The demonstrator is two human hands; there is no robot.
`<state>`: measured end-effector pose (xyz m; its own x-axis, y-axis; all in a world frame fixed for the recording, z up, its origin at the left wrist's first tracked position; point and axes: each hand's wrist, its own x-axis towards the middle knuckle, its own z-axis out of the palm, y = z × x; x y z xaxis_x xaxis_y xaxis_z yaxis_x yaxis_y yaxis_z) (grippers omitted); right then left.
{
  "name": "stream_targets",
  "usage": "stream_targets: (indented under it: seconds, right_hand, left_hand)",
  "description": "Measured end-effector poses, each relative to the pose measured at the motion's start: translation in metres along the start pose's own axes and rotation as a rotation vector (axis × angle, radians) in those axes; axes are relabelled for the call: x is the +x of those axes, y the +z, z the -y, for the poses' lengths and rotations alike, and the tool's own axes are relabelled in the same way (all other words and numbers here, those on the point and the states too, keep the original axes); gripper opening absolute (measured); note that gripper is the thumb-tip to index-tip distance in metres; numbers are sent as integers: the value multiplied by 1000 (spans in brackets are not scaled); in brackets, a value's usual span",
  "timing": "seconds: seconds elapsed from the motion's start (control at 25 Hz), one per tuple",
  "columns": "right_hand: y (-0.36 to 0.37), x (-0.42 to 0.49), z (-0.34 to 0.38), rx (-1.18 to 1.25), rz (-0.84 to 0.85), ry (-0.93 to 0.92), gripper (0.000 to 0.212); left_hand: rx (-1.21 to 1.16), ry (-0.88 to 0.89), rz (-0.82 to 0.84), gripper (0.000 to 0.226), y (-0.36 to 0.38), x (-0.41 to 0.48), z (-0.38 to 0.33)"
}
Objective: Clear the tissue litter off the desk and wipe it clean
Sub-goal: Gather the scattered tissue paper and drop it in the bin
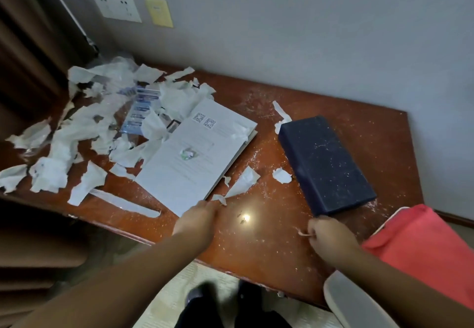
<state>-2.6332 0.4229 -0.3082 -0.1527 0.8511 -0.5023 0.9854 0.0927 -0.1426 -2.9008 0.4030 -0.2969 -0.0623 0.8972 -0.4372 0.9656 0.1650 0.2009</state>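
Observation:
Torn white tissue (77, 133) lies heaped over the left half of the reddish-brown desk (256, 240). Loose scraps lie near the middle: one long piece (243, 181), one small piece (281, 175), another strip (280, 113) by the back. My left hand (198, 215) reaches to the near corner of a white printed sheet and pinches a small tissue scrap (220, 198). My right hand (327, 233) is curled near the front edge, pinching a thin pale scrap (302, 233). White dust specks cover the desktop.
A white printed sheet (197, 153) with QR codes lies mid-desk, a crumpled bit on it. A dark blue box (325, 163) sits to the right. A chair with a red cover (423, 248) stands at the right. A brown curtain (30, 45) hangs left; wall sockets (115, 6) behind.

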Motion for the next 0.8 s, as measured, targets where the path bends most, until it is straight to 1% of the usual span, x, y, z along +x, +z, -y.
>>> stream_targets:
  seconds: [0.04, 0.12, 0.16, 0.2, 0.28, 0.32, 0.4, 0.44, 0.52, 0.56, 0.64, 0.68, 0.76, 0.8]
  right_hand:
    - [-4, 6, 14, 80, -35, -23, 5]
    - [-13, 29, 44, 233, -167, -46, 6]
    - [-18, 43, 57, 282, -230, -34, 7]
    - [-23, 57, 68, 315, -273, 1, 9]
    - [-29, 83, 80, 341, -305, 119, 10]
    - [-30, 95, 84, 336, -301, 185, 11]
    - [-29, 109, 89, 320, -247, 283, 9]
    - [-30, 112, 93, 311, -204, 320, 11]
    - [-33, 115, 104, 328, -146, 386, 22]
    - [-33, 113, 110, 382, -159, 411, 22]
    - [-33, 104, 122, 515, -264, 406, 13]
    - [-34, 98, 128, 557, -282, 364, 16]
    - [-33, 100, 140, 600, -208, 275, 39]
    - [-31, 105, 146, 555, -158, 248, 46]
  left_hand:
    - [26, 51, 38, 59, -2, 12, -4]
    - [135, 131, 98, 80, -6, 36, -11]
    - [203, 169, 106, 84, -8, 46, -14]
    - [253, 205, 97, 84, -10, 55, -18]
    - [291, 251, 76, 71, -14, 74, -23]
    - [285, 280, 75, 59, -17, 84, -24]
    - [254, 353, 106, 33, -22, 95, -25]
    - [252, 405, 127, 27, -26, 99, -25]
    - [265, 496, 178, 26, -33, 104, -19]
    - [270, 528, 194, 27, -36, 104, -15]
    - [242, 563, 214, 31, -45, 103, -6]
    - [204, 558, 219, 34, -52, 104, -1]
    - [144, 561, 176, 32, -67, 112, 8]
    - [141, 580, 151, 28, -72, 116, 11]
